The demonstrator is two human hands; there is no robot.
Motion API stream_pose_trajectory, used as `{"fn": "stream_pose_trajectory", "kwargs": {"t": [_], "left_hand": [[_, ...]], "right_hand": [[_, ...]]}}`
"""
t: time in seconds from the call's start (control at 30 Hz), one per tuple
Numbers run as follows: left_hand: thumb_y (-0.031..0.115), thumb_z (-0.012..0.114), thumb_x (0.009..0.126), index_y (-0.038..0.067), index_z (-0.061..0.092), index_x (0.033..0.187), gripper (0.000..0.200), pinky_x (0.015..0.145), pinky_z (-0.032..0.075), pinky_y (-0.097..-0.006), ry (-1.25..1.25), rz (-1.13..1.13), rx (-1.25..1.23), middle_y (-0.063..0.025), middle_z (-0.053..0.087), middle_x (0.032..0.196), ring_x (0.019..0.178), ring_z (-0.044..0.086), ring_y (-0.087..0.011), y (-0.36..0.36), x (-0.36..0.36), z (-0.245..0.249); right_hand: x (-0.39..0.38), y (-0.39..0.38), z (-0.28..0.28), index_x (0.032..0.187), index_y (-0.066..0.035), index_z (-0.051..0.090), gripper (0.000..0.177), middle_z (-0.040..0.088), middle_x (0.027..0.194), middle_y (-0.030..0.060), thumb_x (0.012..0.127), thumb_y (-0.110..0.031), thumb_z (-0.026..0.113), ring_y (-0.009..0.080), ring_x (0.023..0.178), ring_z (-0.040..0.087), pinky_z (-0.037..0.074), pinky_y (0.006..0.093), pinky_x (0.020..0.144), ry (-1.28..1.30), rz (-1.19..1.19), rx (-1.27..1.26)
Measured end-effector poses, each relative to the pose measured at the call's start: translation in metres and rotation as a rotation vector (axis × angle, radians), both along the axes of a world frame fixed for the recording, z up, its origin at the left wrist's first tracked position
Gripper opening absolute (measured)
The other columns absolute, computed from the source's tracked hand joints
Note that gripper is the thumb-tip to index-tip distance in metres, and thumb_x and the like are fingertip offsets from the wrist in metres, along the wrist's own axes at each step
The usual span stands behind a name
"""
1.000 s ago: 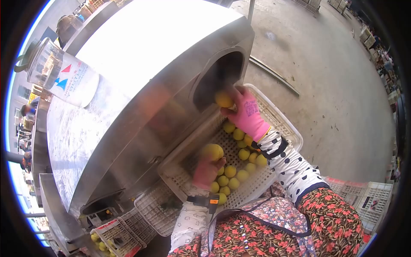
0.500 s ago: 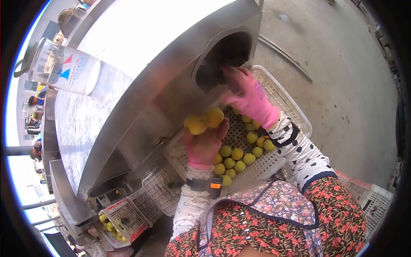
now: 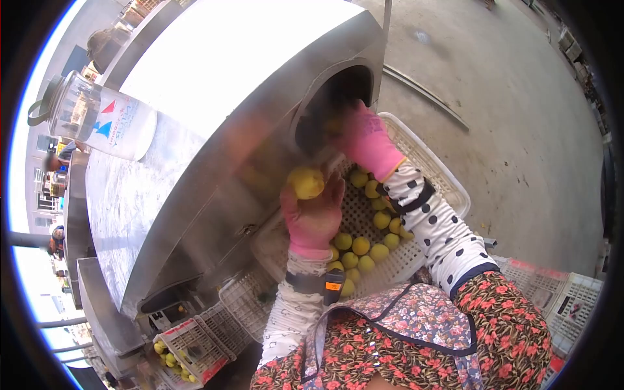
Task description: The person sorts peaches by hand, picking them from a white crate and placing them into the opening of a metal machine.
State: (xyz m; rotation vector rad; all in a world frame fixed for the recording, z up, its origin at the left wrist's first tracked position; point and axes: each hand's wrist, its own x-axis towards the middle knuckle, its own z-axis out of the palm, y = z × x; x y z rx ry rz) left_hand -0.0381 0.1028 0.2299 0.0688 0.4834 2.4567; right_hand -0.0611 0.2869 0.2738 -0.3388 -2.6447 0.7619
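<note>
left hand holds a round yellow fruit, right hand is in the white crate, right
No: the head view shows the right hand at the steel machine's opening, not in the white plastic crate; the left hand does hold the yellow fruit.

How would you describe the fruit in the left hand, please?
Find the big curved stainless-steel machine with a white perforated plastic crate below it. By the crate, the pink-gloved left hand holds up one round yellow fruit; its neighbours lie loose in the crate.
</note>
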Motion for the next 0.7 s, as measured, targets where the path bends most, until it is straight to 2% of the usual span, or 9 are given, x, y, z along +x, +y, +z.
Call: {"fn": "stream_pose_trajectory", "kwargs": {"t": [0.1,0.17,0.23,0.3,0.37,0.43,0.53,0.63,0.7], "left_hand": [[0.065,0.061,0.089,0.014,0.055,0.134,0.068,0.114,0.032,-0.0483,-0.164,-0.013,-0.091,-0.0101,0.054,0.137,0.133,0.046,-0.0272,-0.005,0.004,-0.004],[0.067,0.062,0.087,0.012,0.053,0.134,0.073,0.114,0.032,-0.0480,-0.235,-0.049,-0.110,-0.0111,0.054,0.137,0.132,0.046,-0.0262,-0.007,0.007,-0.002],[0.068,0.062,0.085,0.009,0.051,0.135,0.078,0.114,0.032,-0.0479,-0.284,-0.075,-0.074,-0.0121,0.055,0.136,0.132,0.046,-0.0258,-0.002,0.004,0.003],[0.069,0.061,0.086,0.007,0.049,0.137,0.080,0.115,0.032,-0.0484,0.474,0.049,-0.642,-0.0130,0.053,0.138,0.134,0.044,-0.0279,0.005,0.006,0.011],[0.067,0.061,0.088,0.005,0.047,0.140,0.082,0.115,0.032,-0.0483,0.535,-0.047,-0.632,-0.0144,0.051,0.140,0.137,0.042,-0.0295,0.013,0.005,0.011],[0.064,0.060,0.091,0.003,0.044,0.142,0.082,0.115,0.031,-0.0477,-0.115,-0.337,-0.068,-0.0163,0.049,0.143,0.140,0.039,-0.0305,0.018,0.000,0.002],[0.059,0.059,0.094,0.001,0.040,0.147,0.081,0.115,0.031,-0.0446,-0.092,-0.293,-0.553,-0.0174,0.046,0.146,0.139,0.040,-0.0268,0.001,-0.004,-0.049],[0.054,0.058,0.096,0.004,0.042,0.148,0.074,0.115,0.032,-0.0423,-0.116,-0.165,-1.002,-0.0159,0.046,0.149,0.135,0.044,-0.0266,-0.029,0.013,-0.126],[0.052,0.059,0.095,0.008,0.044,0.149,0.071,0.115,0.034,-0.0439,-0.033,-0.357,-1.355,-0.0170,0.044,0.152,0.137,0.043,-0.0311,-0.057,0.023,-0.165]], "right_hand": [[-0.041,0.001,0.006,0.141,-0.005,0.049,0.077,0.058,0.125,0.0243,0.076,-0.034,0.078,0.0407,0.109,0.062,0.053,0.0467,0.092,0.089,0.073,0.050],[-0.019,0.002,-0.001,0.142,-0.005,0.049,0.079,0.058,0.128,0.0239,0.075,-0.032,0.079,0.0406,0.109,0.062,0.053,0.0459,0.093,0.426,0.100,-0.073],[0.028,-0.009,0.011,0.140,-0.004,0.051,0.079,0.059,0.127,0.0235,0.072,-0.031,0.081,0.0405,0.108,0.063,0.053,0.0446,0.093,0.357,0.281,-0.165],[0.057,-0.026,0.010,0.139,-0.004,0.052,0.080,0.060,0.125,0.0228,0.071,-0.031,0.083,0.0403,0.108,0.063,0.053,0.0434,0.093,0.268,0.357,-0.268],[0.066,-0.032,0.000,0.139,-0.005,0.053,0.081,0.061,0.123,0.0219,0.069,-0.030,0.084,0.0399,0.108,0.063,0.052,0.0423,0.093,0.177,0.329,-0.370],[0.058,-0.024,0.008,0.132,-0.007,0.058,0.070,0.062,0.118,0.0204,0.071,-0.031,0.084,0.0385,0.106,0.064,0.052,0.0439,0.091,0.161,0.188,-0.325],[0.014,-0.009,0.001,0.123,-0.009,0.063,0.058,0.061,0.114,0.0219,0.075,-0.036,0.081,0.0394,0.105,0.064,0.053,0.0467,0.089,0.011,-0.075,-0.006],[-0.043,0.002,-0.022,0.127,-0.007,0.061,0.056,0.063,0.116,0.0206,0.079,-0.031,0.078,0.0364,0.108,0.064,0.054,0.0445,0.089,-0.077,-0.026,0.280],[-0.028,-0.006,-0.006,0.126,-0.005,0.061,0.051,0.064,0.116,0.0193,0.082,-0.025,0.076,0.0346,0.109,0.064,0.054,0.0429,0.089,0.202,-0.023,0.035]]}}
